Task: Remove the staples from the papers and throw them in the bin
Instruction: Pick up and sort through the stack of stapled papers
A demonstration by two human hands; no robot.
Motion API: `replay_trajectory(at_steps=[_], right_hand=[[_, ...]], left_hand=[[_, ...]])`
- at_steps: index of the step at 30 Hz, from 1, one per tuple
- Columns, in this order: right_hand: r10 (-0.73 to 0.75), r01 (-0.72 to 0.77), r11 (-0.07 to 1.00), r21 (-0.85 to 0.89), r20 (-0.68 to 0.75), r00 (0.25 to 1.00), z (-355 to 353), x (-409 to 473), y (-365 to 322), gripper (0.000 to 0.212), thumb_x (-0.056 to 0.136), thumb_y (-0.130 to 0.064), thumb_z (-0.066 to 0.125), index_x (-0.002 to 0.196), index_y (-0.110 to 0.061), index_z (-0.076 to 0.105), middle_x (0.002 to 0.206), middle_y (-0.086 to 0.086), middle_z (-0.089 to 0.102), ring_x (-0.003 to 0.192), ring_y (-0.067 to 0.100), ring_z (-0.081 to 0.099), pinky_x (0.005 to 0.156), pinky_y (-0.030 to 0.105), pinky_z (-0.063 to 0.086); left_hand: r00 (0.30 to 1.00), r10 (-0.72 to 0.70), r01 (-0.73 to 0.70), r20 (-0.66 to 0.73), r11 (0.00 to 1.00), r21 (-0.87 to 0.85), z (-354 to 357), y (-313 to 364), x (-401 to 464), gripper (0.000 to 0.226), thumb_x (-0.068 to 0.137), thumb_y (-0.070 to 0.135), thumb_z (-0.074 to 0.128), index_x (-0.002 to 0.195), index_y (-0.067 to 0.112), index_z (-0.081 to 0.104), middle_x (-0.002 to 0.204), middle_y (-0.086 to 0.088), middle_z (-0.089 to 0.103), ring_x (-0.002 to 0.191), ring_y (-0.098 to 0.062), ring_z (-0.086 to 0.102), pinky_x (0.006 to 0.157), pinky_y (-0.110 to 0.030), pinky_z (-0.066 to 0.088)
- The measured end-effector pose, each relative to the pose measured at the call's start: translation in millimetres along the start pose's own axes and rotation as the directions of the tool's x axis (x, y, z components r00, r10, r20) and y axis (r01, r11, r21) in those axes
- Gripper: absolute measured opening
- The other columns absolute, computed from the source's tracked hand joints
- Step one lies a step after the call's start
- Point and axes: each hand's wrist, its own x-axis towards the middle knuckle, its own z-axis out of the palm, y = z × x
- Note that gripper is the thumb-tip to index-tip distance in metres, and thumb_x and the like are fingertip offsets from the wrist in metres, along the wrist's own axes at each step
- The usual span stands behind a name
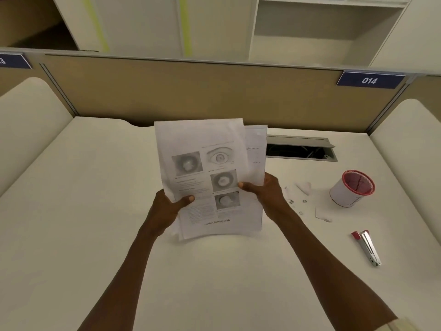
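Two hands, left hand (167, 206) and right hand (267, 192), fingers gripping papers (210, 173), bin (353, 188), stapler (367, 247), loose staples (296, 204) on desk (95, 187).

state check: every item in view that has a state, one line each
papers: held up off the desk, sheets fanned apart
left hand: grips the papers' lower left edge
right hand: grips the papers' right edge
bin: upright on the desk, open top
staple remover: lying on the desk, untouched
pulled staples: loose on the desk beside paper scraps, not in the bin
cable hatch: lid open
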Motion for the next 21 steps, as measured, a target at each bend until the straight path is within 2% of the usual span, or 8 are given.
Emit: replay_trajectory(at_steps=[3, 7, 9, 11, 12, 15, 19, 21], right_hand=[[-0.092, 0.091, 0.996, -0.024, -0.050, 0.994, 1.3, -2.8, -19.7, 0.032, 0.072, -0.012, 0.081, 0.102, -0.012, 0.069, 0.096, 0.005, 0.075, 0.083, 0.022, 0.073, 0.070, 0.033, 0.060], [-0.164, 0.158, 0.984, -0.078, -0.066, 0.984, 2.3, -4.4, -21.8, 0.030, 0.072, -0.015, 0.082, 0.098, -0.010, 0.071, 0.096, 0.005, 0.075, 0.083, 0.023, 0.072, 0.072, 0.036, 0.060], [-0.157, 0.151, 0.984, -0.097, -0.052, 0.986, 3.4, -7.3, -14.9, 0.036, 0.069, -0.015, 0.084, 0.101, -0.011, 0.070, 0.098, 0.003, 0.074, 0.087, 0.018, 0.071, 0.073, 0.031, 0.060], [-0.141, 0.138, 0.986, -0.094, -0.027, 0.990, 7.6, -11.2, -5.4, 0.039, 0.067, -0.011, 0.085, 0.102, -0.017, 0.069, 0.099, -0.001, 0.073, 0.087, 0.008, 0.069, 0.072, 0.023, 0.058], [-0.132, 0.130, 0.988, -0.088, -0.017, 0.991, 10.9, -13.4, 0.1, 0.039, 0.067, -0.008, 0.085, 0.099, -0.022, 0.068, 0.097, -0.002, 0.072, 0.086, 0.005, 0.069, 0.071, 0.022, 0.057], [-0.094, 0.093, 0.995, -0.038, -0.023, 0.995, 20.8, -17.4, 15.2, 0.041, 0.066, -0.003, 0.084, 0.095, -0.027, 0.067, 0.097, 0.001, 0.072, 0.091, 0.013, 0.068, 0.076, 0.027, 0.058], [-0.069, 0.068, 0.997, -0.023, -0.082, 0.994, 22.1, -13.3, 15.8, 0.038, 0.065, -0.008, 0.086, 0.097, -0.022, 0.069, 0.096, -0.001, 0.073, 0.091, 0.017, 0.068, 0.077, 0.028, 0.058], [-0.075, 0.074, 0.997, -0.009, -0.084, 0.994, 21.6, -10.0, 9.5, 0.038, 0.065, -0.007, 0.086, 0.100, -0.015, 0.070, 0.096, -0.001, 0.074, 0.089, 0.016, 0.069, 0.074, 0.028, 0.058]], left_hand=[[0.995, 0.065, -0.063, -0.070, 0.998, 0.028, 3.1, 14.1, 1.5, 0.033, 0.076, 0.020, 0.079, 0.107, 0.025, 0.066, 0.104, 0.007, 0.073, 0.093, -0.004, 0.069, 0.077, -0.024, 0.058], [0.977, 0.131, -0.121, -0.170, 0.991, 0.064, 4.6, 26.7, 0.9, 0.040, 0.069, 0.019, 0.085, 0.103, 0.024, 0.064, 0.096, 0.013, 0.070, 0.085, 0.005, 0.066, 0.067, -0.013, 0.055], [0.966, 0.147, -0.131, -0.212, 0.988, 0.087, 2.8, 26.3, -0.1, 0.048, 0.064, 0.018, 0.088, 0.104, 0.025, 0.062, 0.094, 0.015, 0.068, 0.085, 0.007, 0.065, 0.065, -0.008, 0.051], [0.970, 0.148, -0.132, -0.192, 0.987, 0.093, 2.0, 18.8, -2.4, 0.047, 0.064, 0.017, 0.088, 0.102, 0.030, 0.063, 0.093, 0.013, 0.071, 0.088, 0.001, 0.066, 0.070, -0.015, 0.054], [0.975, 0.138, -0.122, -0.174, 0.988, 0.099, 2.6, 12.8, -4.4, 0.045, 0.065, 0.017, 0.088, 0.100, 0.033, 0.064, 0.093, 0.012, 0.073, 0.089, -0.002, 0.067, 0.074, -0.023, 0.056], [0.981, 0.110, -0.092, -0.157, 0.989, 0.119, 8.2, 0.7, -9.2, 0.038, 0.067, 0.021, 0.087, 0.096, 0.036, 0.067, 0.094, 0.012, 0.074, 0.088, -0.008, 0.069, 0.080, -0.039, 0.058], [0.973, 0.070, -0.051, -0.221, 0.995, 0.087, 19.2, 10.2, -7.8, 0.025, 0.069, 0.026, 0.086, 0.084, 0.031, 0.067, 0.078, 0.011, 0.073, 0.077, -0.006, 0.069, 0.070, -0.033, 0.057], [0.966, 0.065, -0.053, -0.248, 0.997, 0.054, 22.1, 18.6, -6.3, 0.023, 0.069, 0.027, 0.085, 0.084, 0.029, 0.068, 0.080, 0.010, 0.073, 0.078, -0.006, 0.068, 0.068, -0.027, 0.055]])
